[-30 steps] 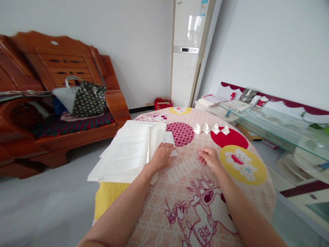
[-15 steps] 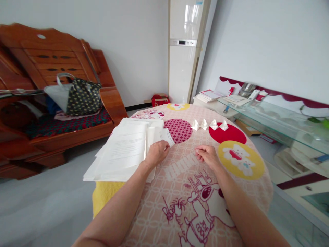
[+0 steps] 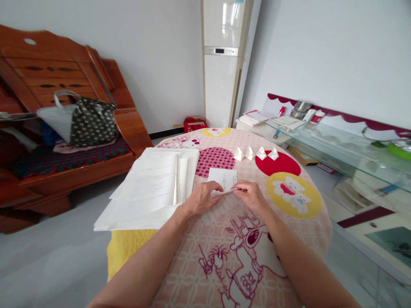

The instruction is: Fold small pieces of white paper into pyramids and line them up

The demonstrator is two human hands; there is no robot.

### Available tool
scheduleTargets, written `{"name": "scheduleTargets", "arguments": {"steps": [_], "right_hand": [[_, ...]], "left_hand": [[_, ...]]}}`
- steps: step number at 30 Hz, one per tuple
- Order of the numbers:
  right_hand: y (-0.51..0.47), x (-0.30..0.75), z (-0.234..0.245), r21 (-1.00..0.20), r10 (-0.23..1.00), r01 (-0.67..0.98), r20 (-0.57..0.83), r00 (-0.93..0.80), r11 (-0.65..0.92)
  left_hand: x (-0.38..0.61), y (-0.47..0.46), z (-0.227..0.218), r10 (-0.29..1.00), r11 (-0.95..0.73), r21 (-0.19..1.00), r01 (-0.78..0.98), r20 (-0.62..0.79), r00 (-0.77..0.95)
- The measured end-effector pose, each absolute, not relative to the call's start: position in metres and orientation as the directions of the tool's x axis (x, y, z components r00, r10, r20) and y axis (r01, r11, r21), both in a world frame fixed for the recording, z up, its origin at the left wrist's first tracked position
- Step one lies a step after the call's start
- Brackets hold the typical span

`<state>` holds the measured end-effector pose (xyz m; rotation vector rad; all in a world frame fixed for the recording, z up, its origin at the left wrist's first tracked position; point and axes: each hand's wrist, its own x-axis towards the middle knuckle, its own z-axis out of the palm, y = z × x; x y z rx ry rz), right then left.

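Observation:
A small white sheet of paper (image 3: 221, 176) with a few lines of print lies in front of me, its near edge raised between my hands. My left hand (image 3: 205, 195) pinches that edge on the left. At the right end of the same edge, the fingers of my right hand (image 3: 248, 193) are closed on it. Left of my hands rests a stack of printed paper sheets (image 3: 150, 179), several layers deep. Beyond my right hand stand several small folded white paper shapes (image 3: 261, 154) in a row.
A patterned pink cloth covers the round table (image 3: 244, 273). On the left is a wooden sofa (image 3: 64, 175) with a dark patterned bag (image 3: 91, 122). To the right stands a glass-topped cabinet (image 3: 334, 137) with papers and cups. A tall white air conditioner (image 3: 221, 81) fills the corner.
My left hand has brought the small sheet rightward from beside the stack to the middle. My right hand has moved slightly and now grips its edge too. The view has shifted slightly right.

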<state>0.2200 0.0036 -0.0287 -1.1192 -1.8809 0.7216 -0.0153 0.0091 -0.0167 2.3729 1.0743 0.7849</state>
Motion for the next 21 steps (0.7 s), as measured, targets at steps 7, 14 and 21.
{"name": "scheduleTargets", "arguments": {"steps": [7,14,21], "right_hand": [[0.007,0.248,-0.021,-0.931,0.979,0.361,-0.03,-0.202,0.046],[0.001,0.254,-0.015,-0.927,0.914,0.349,-0.251,-0.317,-0.133],[0.0,0.239,-0.018,-0.882,0.972,0.445,-0.218,-0.093,-0.155]], "left_hand": [[-0.024,0.02,-0.014,0.868,-0.458,0.637,0.62,0.17,0.466],[-0.024,0.02,-0.017,0.844,-0.113,0.882,0.457,-0.157,0.513],[-0.018,0.025,-0.027,0.943,0.068,0.843,0.534,-0.23,0.242]]}}
